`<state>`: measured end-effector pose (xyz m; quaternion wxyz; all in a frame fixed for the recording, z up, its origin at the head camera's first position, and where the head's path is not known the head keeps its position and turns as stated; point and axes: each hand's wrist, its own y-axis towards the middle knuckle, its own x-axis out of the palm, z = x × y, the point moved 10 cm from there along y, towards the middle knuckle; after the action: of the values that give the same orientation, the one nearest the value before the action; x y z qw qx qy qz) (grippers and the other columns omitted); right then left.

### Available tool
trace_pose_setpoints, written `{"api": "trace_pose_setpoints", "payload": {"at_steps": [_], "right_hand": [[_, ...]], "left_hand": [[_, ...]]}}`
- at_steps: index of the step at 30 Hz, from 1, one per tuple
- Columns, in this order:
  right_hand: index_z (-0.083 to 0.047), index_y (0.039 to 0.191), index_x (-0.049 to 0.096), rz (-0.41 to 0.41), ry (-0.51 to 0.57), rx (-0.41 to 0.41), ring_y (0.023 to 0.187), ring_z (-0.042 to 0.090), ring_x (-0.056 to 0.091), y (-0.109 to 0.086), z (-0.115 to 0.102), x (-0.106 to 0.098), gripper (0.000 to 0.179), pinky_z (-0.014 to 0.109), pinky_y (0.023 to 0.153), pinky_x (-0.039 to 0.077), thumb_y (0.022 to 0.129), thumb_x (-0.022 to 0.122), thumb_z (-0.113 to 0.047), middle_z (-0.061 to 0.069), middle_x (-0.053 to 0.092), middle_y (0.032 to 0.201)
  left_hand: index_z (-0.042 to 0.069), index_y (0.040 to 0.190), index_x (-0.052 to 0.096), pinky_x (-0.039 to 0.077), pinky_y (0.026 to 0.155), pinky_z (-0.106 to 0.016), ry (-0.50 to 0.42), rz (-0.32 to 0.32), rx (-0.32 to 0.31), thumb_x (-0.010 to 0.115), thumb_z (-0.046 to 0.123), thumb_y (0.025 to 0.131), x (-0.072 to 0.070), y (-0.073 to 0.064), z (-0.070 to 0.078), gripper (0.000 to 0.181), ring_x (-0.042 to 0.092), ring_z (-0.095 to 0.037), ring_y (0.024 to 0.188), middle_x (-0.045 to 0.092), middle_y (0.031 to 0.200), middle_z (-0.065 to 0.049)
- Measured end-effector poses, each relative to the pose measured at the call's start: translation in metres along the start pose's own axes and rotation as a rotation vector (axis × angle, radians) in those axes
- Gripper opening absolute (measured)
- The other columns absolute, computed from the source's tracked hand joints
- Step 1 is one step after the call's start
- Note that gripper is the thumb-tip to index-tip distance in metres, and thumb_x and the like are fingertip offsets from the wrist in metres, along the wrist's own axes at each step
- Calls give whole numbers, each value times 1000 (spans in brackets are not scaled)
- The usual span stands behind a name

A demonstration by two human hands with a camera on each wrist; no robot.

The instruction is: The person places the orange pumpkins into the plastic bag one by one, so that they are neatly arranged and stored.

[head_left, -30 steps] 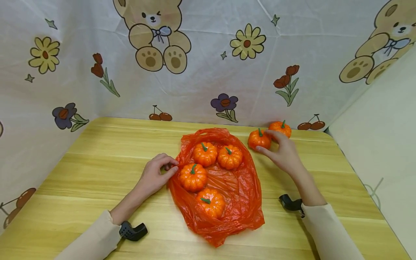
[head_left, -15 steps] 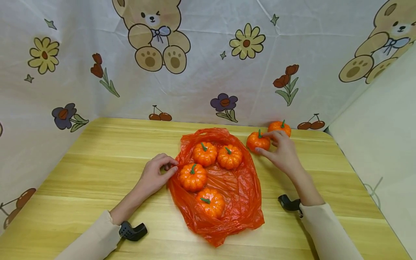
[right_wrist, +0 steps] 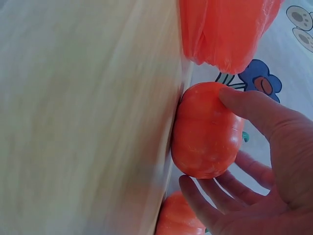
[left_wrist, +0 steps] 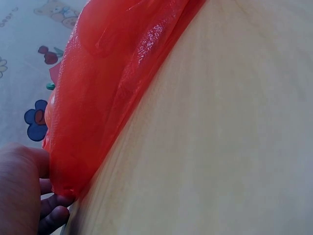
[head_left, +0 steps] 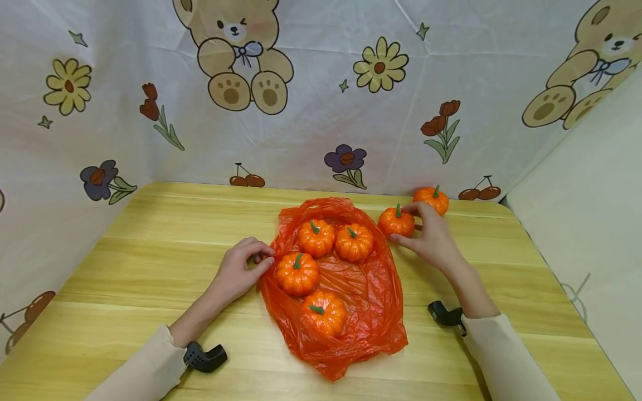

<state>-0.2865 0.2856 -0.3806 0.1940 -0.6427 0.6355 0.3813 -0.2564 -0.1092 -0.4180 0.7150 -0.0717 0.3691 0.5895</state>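
A red plastic bag [head_left: 373, 295] lies spread on the table with several small orange pumpkins in it, one of them a pumpkin [head_left: 298, 274] near its left edge. My left hand [head_left: 242, 270] pinches that left edge between thumb and fingers; the left wrist view shows the bag film [left_wrist: 105, 93] rising from the fingertips. Right of the bag, my right hand [head_left: 432, 239] grips a pumpkin [head_left: 393, 224] with a green stem. In the right wrist view the thumb lies on one side of this pumpkin [right_wrist: 208, 132] and the fingers on the other.
Behind the right hand another pumpkin [head_left: 432, 199] stands at the table's back edge. A patterned cloth [head_left: 311, 128] hangs behind the wooden table [head_left: 150, 250]. A white wall [head_left: 592, 223] borders the right side.
My right hand and the pumpkin it holds have shifted slightly left and toward me, away from the rear pumpkin. The left hand and the bag have stayed put.
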Motion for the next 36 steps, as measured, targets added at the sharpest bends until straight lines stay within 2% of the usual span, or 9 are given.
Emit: {"api": "trace_pose_setpoints", "payload": {"at_steps": [4,11,23,36], "right_hand": [[5,146,49,-41,-29,5,134,44,51,0,0,3,73,62,102,53,87,87,-16,27,52,145],[1,150,47,-91,-54,6,130,47,58,0,2,8,77,63,102,52,88,87,-20,26,54,147],[0,149,49,24,33,-54,131,43,58,-1,-15,-9,75,62,102,53,87,88,-16,24,57,144],[-5,150,51,30,26,-124,128,40,60,-6,-47,-9,76,61,98,56,87,88,-26,19,60,143]], "left_hand": [[16,99,79,47,75,-27,-6,3,0,77,9,94,0,0,0,9,56,-14,84,66,90,5],[16,99,79,47,75,-26,-4,5,4,77,9,94,0,0,0,9,56,-13,84,66,90,5],[16,99,79,47,74,-26,-3,3,8,77,8,94,-1,0,1,9,56,-14,83,65,90,4],[16,99,79,47,75,-27,5,3,7,77,9,94,0,0,0,9,56,-13,84,65,90,5]]}}
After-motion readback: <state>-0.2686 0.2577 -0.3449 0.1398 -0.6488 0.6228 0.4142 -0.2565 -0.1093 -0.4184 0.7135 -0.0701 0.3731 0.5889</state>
